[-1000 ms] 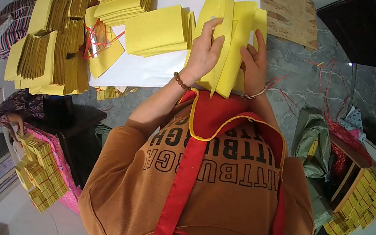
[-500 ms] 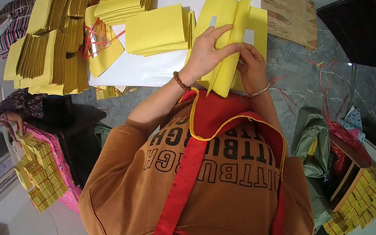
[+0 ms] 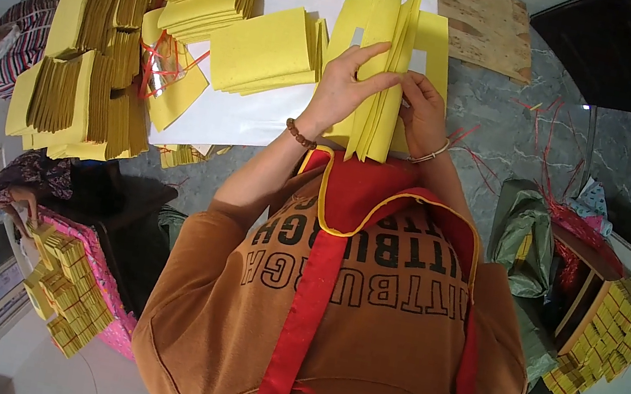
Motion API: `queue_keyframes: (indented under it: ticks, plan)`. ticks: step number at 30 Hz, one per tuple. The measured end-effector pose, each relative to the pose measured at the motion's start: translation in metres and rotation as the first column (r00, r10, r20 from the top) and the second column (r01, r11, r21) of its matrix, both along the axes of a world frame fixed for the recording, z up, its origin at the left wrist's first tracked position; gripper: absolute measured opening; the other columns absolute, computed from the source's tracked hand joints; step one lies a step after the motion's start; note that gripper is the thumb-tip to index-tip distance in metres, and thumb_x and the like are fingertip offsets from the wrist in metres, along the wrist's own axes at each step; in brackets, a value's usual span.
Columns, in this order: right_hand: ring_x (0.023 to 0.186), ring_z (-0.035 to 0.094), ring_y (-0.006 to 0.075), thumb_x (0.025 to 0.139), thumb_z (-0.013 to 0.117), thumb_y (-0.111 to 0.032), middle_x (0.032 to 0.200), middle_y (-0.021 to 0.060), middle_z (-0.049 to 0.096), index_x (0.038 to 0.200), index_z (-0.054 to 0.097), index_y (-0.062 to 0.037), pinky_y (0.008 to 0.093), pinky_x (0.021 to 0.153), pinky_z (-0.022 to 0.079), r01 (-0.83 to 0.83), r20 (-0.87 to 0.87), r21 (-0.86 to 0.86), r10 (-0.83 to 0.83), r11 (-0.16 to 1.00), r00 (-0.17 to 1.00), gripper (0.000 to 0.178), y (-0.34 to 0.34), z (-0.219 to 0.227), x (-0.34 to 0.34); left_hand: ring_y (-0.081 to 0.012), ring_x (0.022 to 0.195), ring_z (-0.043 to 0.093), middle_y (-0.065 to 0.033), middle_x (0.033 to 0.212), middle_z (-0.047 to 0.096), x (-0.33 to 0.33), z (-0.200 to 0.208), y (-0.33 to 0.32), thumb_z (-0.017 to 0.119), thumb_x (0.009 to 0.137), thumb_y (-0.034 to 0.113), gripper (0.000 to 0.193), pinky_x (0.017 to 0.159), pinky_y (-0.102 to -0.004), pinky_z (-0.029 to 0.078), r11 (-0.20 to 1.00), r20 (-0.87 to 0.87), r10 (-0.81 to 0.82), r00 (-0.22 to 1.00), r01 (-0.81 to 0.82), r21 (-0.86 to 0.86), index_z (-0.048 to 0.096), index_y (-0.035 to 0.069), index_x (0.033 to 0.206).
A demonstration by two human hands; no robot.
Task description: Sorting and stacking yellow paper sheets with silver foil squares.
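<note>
A bundle of folded yellow paper (image 3: 372, 115) stands on edge between my hands at the table's near edge, its layers fanned slightly apart at the lower end. My left hand (image 3: 342, 89) grips it from the left, index finger along the paper and thumb across to the right side. My right hand (image 3: 425, 115) pinches its right edge, the fingertips close to the left thumb. Beneath lies a flat yellow sheet (image 3: 435, 38), with whitish patches showing beside the bundle. Left of my hands rests a short stack of folded yellow paper (image 3: 261, 50).
Tall stacks of yellow paper (image 3: 79, 15) crowd the left of the white table (image 3: 253, 120), near red ties (image 3: 163, 67). A plywood board (image 3: 486, 25) lies beyond on the right. Two people work at the left. Bundled yellow paper (image 3: 605, 337) sits at lower right.
The paper between my hands has parted into several visible layers at its lower end. Both hands keep nearly the same place and grip.
</note>
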State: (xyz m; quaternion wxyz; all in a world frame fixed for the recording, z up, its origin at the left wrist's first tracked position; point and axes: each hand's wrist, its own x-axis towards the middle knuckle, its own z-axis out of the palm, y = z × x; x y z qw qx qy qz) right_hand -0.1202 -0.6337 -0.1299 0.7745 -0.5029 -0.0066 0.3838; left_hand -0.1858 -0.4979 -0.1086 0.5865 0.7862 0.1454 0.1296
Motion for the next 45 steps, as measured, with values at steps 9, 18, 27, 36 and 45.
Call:
queue_keyframes:
  ticks: [9, 18, 27, 36, 45]
  plan:
    - [0.075, 0.055, 0.0057, 0.089, 0.051, -0.017, 0.086, -0.0018, 0.059, 0.094, 0.056, -0.007, 0.0216, 0.066, 0.045, 0.01, -0.041, 0.122, -0.005, 0.992, 0.999, 0.012, -0.003, -0.009, 0.003, -0.0125, 0.096, 0.052, -0.0067, 0.105, 0.055, 0.001, -0.009, 0.001, 0.062, 0.082, 0.017, 0.041, 0.083, -0.0248, 0.041, 0.983, 0.012, -0.002, 1.0, 0.004, -0.182, 0.052, 0.0, 0.118]
    - [0.074, 0.055, 0.0057, 0.09, 0.05, -0.017, 0.084, -0.0018, 0.058, 0.093, 0.055, -0.0069, 0.0212, 0.066, 0.045, 0.027, -0.036, 0.1, -0.023, 0.995, 0.999, 0.012, -0.001, -0.009, 0.001, -0.0126, 0.048, 0.037, -0.0042, 0.056, 0.046, 0.001, -0.014, -0.005, 0.053, 0.083, 0.011, 0.025, 0.048, -0.0282, 0.036, 0.968, 0.104, 0.236, 0.966, -0.225, -0.106, 0.058, 0.003, 0.106]
    - [0.075, 0.054, 0.0053, 0.09, 0.05, -0.017, 0.085, -0.0018, 0.058, 0.095, 0.055, -0.0064, 0.0211, 0.068, 0.045, 0.027, 0.032, 0.041, -0.028, 0.999, 0.999, 0.013, 0.001, -0.005, -0.001, -0.0174, 0.074, 0.056, -0.0124, 0.088, 0.059, 0.003, 0.007, -0.008, 0.064, 0.078, 0.019, 0.036, 0.066, -0.0267, 0.044, 0.981, 0.012, 0.075, 0.997, -0.076, 0.181, 0.058, 0.001, 0.109]
    - [0.077, 0.054, 0.0052, 0.09, 0.05, -0.018, 0.086, -0.002, 0.058, 0.095, 0.055, -0.007, 0.0207, 0.069, 0.044, 0.019, 0.031, 0.069, -0.021, 0.997, 0.999, 0.012, -0.001, -0.008, 0.0, -0.0212, 0.064, 0.053, -0.0122, 0.077, 0.055, 0.001, 0.002, -0.003, 0.067, 0.076, 0.027, 0.042, 0.057, -0.0301, 0.042, 0.986, 0.071, 0.053, 0.996, -0.064, 0.156, 0.059, 0.002, 0.109]
    - [0.076, 0.054, 0.0056, 0.09, 0.051, -0.017, 0.086, -0.0017, 0.058, 0.094, 0.055, -0.0065, 0.0211, 0.068, 0.044, 0.029, -0.021, 0.116, -0.027, 0.993, 0.999, 0.012, -0.001, -0.009, 0.001, -0.0149, 0.075, 0.054, -0.0099, 0.085, 0.057, 0.0, -0.006, 0.0, 0.066, 0.079, 0.027, 0.043, 0.066, -0.0252, 0.043, 0.999, 0.08, 0.018, 0.997, -0.014, -0.05, 0.057, 0.001, 0.112]
